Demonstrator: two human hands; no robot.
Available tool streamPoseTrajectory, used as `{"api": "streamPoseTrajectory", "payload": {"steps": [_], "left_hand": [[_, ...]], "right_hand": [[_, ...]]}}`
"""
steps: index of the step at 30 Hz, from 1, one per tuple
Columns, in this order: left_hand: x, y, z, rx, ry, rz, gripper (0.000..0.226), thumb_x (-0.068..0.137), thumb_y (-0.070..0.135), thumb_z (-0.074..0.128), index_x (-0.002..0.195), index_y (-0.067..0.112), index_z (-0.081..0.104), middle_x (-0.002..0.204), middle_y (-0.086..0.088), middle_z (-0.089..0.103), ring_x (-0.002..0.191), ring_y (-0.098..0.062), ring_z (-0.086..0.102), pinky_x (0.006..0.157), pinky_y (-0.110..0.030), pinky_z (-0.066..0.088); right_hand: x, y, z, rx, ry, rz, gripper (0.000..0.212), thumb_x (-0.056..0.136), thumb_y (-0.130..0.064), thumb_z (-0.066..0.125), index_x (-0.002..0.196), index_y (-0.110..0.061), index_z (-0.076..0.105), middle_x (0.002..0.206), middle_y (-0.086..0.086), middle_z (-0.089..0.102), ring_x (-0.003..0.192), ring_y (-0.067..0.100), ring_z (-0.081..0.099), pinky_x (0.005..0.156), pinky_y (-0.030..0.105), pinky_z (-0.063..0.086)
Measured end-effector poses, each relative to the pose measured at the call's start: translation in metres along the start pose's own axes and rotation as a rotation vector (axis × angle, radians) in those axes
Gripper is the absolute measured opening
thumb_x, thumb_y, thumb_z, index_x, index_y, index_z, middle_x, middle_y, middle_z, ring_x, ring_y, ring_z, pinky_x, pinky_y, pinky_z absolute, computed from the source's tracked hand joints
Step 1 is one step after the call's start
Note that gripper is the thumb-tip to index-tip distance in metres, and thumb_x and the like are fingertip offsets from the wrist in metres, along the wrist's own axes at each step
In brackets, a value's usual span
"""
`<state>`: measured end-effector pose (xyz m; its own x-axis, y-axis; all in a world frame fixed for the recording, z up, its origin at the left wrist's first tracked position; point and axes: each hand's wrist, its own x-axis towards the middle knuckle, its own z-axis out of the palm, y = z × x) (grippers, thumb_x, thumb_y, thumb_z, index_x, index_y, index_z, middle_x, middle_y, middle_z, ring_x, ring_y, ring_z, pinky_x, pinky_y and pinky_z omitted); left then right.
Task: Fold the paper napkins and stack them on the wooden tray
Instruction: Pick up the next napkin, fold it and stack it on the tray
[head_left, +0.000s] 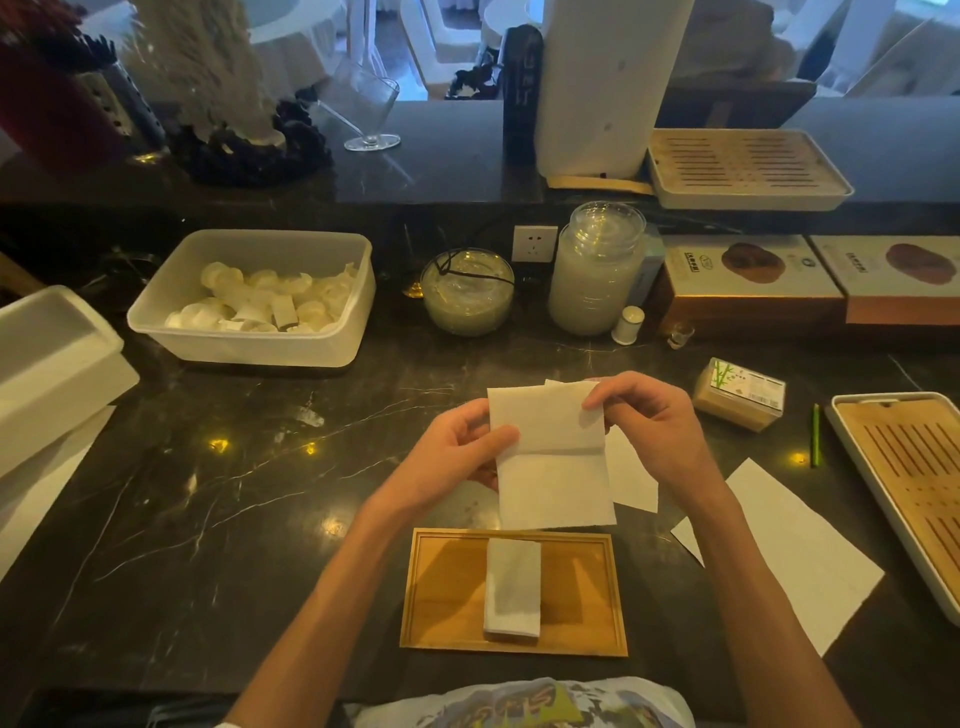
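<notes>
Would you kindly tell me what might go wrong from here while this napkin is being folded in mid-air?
1. The white paper napkin is held in mid-air, the left hand gripping its side, the right hand pinching its top corner; a back layer peeks out there, so the fold may come out skewed.
2. The loose flat white sheet lies close beside the right forearm on the dark marble counter; the arm might sweep it aside.
</notes>
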<state>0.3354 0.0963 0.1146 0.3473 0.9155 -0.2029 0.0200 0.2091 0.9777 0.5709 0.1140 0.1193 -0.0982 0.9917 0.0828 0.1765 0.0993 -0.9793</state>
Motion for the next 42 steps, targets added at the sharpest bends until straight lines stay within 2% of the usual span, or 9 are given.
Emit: {"api": "streamPoseTrajectory", "payload": {"steps": [3, 6, 8, 14, 23, 25, 29, 34, 42], "left_hand": [[0.003, 0.002, 0.0, 0.021, 0.053, 0.031, 0.025, 0.097, 0.025, 0.064, 0.116, 0.04, 0.063, 0.109, 0.022, 0.073, 0.103, -0.007, 0.073, 0.068, -0.02, 0.061], [0.003, 0.003, -0.001, 0.005, 0.091, 0.064, 0.027, 0.097, 0.023, 0.064, 0.111, 0.046, 0.066, 0.109, 0.021, 0.074, 0.104, -0.006, 0.072, 0.069, -0.019, 0.06], [0.002, 0.005, -0.001, -0.008, 0.113, 0.077, 0.031, 0.097, 0.023, 0.064, 0.105, 0.052, 0.069, 0.108, 0.021, 0.074, 0.104, -0.006, 0.072, 0.069, -0.019, 0.061], [0.001, 0.001, -0.003, 0.003, 0.136, 0.05, 0.026, 0.095, 0.02, 0.066, 0.107, 0.043, 0.069, 0.106, 0.021, 0.075, 0.102, -0.005, 0.073, 0.068, -0.019, 0.06], [0.002, 0.002, -0.003, 0.033, 0.173, 0.058, 0.031, 0.097, 0.011, 0.063, 0.099, 0.04, 0.076, 0.101, 0.016, 0.075, 0.1, -0.006, 0.071, 0.075, -0.022, 0.061], [0.002, 0.003, -0.002, 0.033, 0.18, 0.048, 0.03, 0.098, 0.011, 0.062, 0.1, 0.036, 0.078, 0.1, 0.015, 0.076, 0.099, -0.005, 0.07, 0.076, -0.022, 0.061], [0.001, 0.0, 0.0, -0.086, 0.148, -0.037, 0.025, 0.102, 0.023, 0.056, 0.123, 0.029, 0.067, 0.118, 0.004, 0.071, 0.107, -0.013, 0.069, 0.075, -0.026, 0.061], [-0.003, -0.001, 0.001, -0.303, 0.032, -0.264, 0.045, 0.102, 0.049, 0.04, 0.132, 0.02, 0.057, 0.128, -0.013, 0.067, 0.109, -0.031, 0.072, 0.074, -0.031, 0.063], [-0.005, -0.004, -0.004, -0.245, 0.005, -0.177, 0.04, 0.094, 0.016, 0.068, 0.132, 0.022, 0.057, 0.114, -0.007, 0.074, 0.089, -0.028, 0.076, 0.073, -0.028, 0.064]], "right_hand": [[0.0, -0.001, -0.001, 0.036, 0.003, 0.031, 0.057, 0.101, -0.003, 0.052, 0.086, -0.053, 0.074, 0.1, -0.032, 0.069, 0.099, -0.001, 0.065, 0.067, 0.013, 0.057], [-0.002, 0.0, 0.001, 0.216, -0.092, 0.152, 0.03, 0.102, -0.036, 0.052, 0.115, -0.062, 0.06, 0.11, -0.034, 0.067, 0.105, -0.001, 0.066, 0.07, 0.015, 0.058], [-0.004, 0.004, 0.005, 0.215, -0.152, 0.248, 0.025, 0.099, -0.043, 0.054, 0.118, -0.058, 0.056, 0.106, -0.035, 0.067, 0.1, -0.005, 0.069, 0.066, 0.017, 0.059], [-0.013, 0.019, 0.015, 0.12, -0.105, 0.313, 0.012, 0.096, -0.027, 0.065, 0.102, -0.036, 0.069, 0.094, -0.028, 0.074, 0.092, -0.002, 0.071, 0.063, 0.012, 0.057], [-0.012, 0.019, 0.014, 0.19, -0.013, 0.363, 0.024, 0.096, -0.014, 0.065, 0.095, -0.037, 0.073, 0.093, -0.019, 0.073, 0.089, 0.007, 0.071, 0.063, 0.013, 0.057], [-0.012, 0.018, 0.015, 0.189, -0.013, 0.337, 0.03, 0.097, -0.015, 0.064, 0.09, -0.041, 0.077, 0.091, -0.021, 0.075, 0.091, 0.001, 0.071, 0.064, 0.015, 0.058], [-0.013, 0.02, 0.017, 0.148, 0.004, 0.259, 0.039, 0.097, -0.011, 0.062, 0.085, -0.044, 0.078, 0.091, -0.028, 0.074, 0.094, -0.007, 0.067, 0.063, 0.014, 0.058], [-0.014, 0.026, 0.017, 0.071, 0.038, 0.161, 0.043, 0.094, -0.002, 0.065, 0.082, -0.041, 0.078, 0.091, -0.036, 0.069, 0.098, -0.018, 0.059, 0.064, 0.009, 0.056], [-0.018, 0.025, 0.017, -0.037, 0.052, 0.089, 0.045, 0.095, 0.001, 0.063, 0.087, -0.042, 0.074, 0.098, -0.031, 0.068, 0.1, -0.021, 0.057, 0.067, 0.005, 0.053]]}}
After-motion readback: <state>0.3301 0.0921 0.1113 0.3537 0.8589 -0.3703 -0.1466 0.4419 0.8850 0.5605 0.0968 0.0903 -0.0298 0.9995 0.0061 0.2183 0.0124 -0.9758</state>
